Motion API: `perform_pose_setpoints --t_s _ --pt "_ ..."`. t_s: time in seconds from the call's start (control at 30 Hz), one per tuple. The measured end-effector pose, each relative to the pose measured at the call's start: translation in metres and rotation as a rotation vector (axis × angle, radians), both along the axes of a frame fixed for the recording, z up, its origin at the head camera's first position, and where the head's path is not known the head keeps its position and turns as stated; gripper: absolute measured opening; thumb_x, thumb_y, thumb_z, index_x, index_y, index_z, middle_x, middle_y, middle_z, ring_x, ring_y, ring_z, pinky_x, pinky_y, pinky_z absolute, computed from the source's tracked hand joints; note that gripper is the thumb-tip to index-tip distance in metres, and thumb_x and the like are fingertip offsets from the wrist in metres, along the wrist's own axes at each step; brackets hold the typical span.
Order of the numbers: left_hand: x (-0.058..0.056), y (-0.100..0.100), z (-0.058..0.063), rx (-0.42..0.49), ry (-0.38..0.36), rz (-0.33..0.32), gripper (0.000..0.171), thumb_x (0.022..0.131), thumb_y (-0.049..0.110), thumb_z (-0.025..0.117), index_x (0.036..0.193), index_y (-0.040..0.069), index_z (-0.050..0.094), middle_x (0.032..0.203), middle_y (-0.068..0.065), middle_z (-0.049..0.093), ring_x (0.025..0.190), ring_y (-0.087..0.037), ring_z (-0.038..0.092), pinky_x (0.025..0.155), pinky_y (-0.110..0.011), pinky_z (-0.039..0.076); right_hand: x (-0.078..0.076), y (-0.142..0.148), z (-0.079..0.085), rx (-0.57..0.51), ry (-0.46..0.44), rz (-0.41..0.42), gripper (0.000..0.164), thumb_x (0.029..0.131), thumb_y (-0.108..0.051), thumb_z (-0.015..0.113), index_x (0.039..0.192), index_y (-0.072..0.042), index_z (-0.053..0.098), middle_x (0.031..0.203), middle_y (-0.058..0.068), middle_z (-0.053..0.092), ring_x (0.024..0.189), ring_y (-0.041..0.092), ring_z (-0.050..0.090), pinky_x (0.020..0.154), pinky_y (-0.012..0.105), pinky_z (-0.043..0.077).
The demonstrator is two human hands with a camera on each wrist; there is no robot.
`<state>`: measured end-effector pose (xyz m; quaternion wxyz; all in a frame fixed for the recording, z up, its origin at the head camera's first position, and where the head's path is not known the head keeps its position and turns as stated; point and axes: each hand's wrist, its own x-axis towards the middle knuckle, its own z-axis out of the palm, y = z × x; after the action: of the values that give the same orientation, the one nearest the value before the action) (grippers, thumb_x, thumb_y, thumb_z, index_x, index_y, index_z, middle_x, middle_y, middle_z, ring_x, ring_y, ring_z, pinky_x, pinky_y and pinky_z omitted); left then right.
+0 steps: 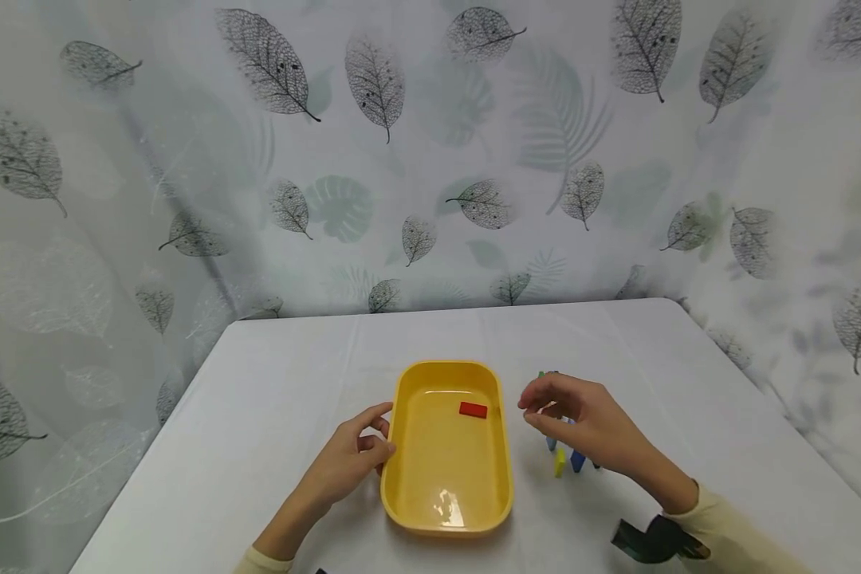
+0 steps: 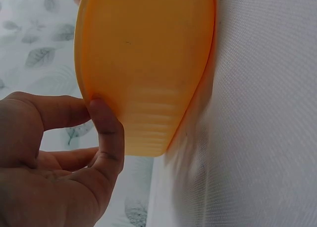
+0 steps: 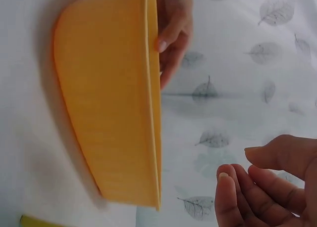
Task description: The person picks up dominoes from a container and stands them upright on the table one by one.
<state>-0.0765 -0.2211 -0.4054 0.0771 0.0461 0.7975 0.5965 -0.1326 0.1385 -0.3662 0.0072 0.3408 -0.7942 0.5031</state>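
A deep yellow plastic tray (image 1: 447,470) stands on the white table, with a small red block (image 1: 473,410) lying inside near its far right. My left hand (image 1: 351,458) pinches the tray's left rim; in the left wrist view its fingertips (image 2: 101,113) meet at that rim. Past the tray's right side, my right hand (image 1: 584,418) hovers in the air with loosely bent fingers and nothing between them. Below it are several small blocks, partly hidden by the hand, among them a yellow block (image 1: 560,462) and a blue block (image 1: 577,460).
A white cloth covers the table (image 1: 294,359). Leaf-printed curtains (image 1: 430,159) rise behind it and at both sides. A dark strap (image 1: 656,540) sits at my right wrist over a pale sleeve (image 1: 732,526).
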Motion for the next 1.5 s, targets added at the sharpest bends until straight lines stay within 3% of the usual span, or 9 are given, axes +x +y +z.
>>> perform_pose_setpoints --t_s 0.2,0.43,0.73,0.93,1.1,1.5 --pt "0.000 0.000 0.001 0.004 0.007 -0.011 0.061 0.096 0.003 0.067 0.153 -0.001 0.045 0.117 -0.016 0.052 0.075 -0.022 0.059 0.065 -0.031 0.054 -0.012 -0.029 -0.002 0.043 0.034 0.050 0.020 0.095 -0.006 0.075 0.114 -0.006 0.071 0.107 0.004 0.071 0.094 0.017 0.069 0.081 0.031 0.059" --pt "0.000 0.000 0.000 0.003 0.013 -0.013 0.061 0.096 0.002 0.067 0.153 -0.002 0.045 0.117 -0.017 0.052 0.075 -0.022 0.059 0.065 -0.031 0.054 -0.024 -0.061 -0.014 0.114 0.015 0.015 0.020 0.094 -0.005 0.074 0.114 -0.005 0.072 0.106 0.008 0.071 0.094 0.017 0.068 0.082 0.029 0.059" --pt "0.000 0.000 0.000 0.007 0.011 -0.009 0.061 0.095 0.003 0.068 0.152 -0.001 0.046 0.116 -0.015 0.051 0.075 -0.022 0.059 0.066 -0.030 0.054 -0.033 -0.090 -0.029 0.178 0.115 0.018 0.021 0.091 0.003 0.075 0.112 0.002 0.070 0.102 0.010 0.070 0.091 0.019 0.067 0.082 0.032 0.059" --pt "0.000 0.001 -0.001 0.010 0.007 -0.009 0.061 0.095 0.003 0.067 0.152 -0.001 0.045 0.116 -0.015 0.051 0.074 -0.022 0.059 0.065 -0.030 0.053 -0.037 -0.102 -0.034 0.315 0.198 0.023 0.025 0.090 0.002 0.075 0.113 0.003 0.068 0.104 0.013 0.068 0.090 0.024 0.063 0.084 0.038 0.058" --pt "0.000 0.000 -0.002 0.013 0.002 -0.004 0.062 0.096 0.004 0.067 0.153 -0.001 0.044 0.117 -0.014 0.051 0.074 -0.022 0.059 0.064 -0.030 0.053 -0.039 -0.109 -0.035 0.466 0.243 0.001 0.024 0.090 -0.003 0.078 0.113 -0.002 0.069 0.104 0.008 0.068 0.088 0.020 0.060 0.082 0.036 0.058" --pt "0.001 0.001 0.000 0.007 -0.013 0.004 0.062 0.096 0.003 0.067 0.153 -0.001 0.044 0.118 -0.014 0.051 0.074 -0.022 0.058 0.064 -0.029 0.051 -0.041 -0.116 -0.041 0.742 0.395 -0.043 0.008 0.095 -0.005 0.070 0.103 -0.006 0.071 0.091 0.006 0.067 0.085 0.024 0.062 0.087 0.044 0.054"
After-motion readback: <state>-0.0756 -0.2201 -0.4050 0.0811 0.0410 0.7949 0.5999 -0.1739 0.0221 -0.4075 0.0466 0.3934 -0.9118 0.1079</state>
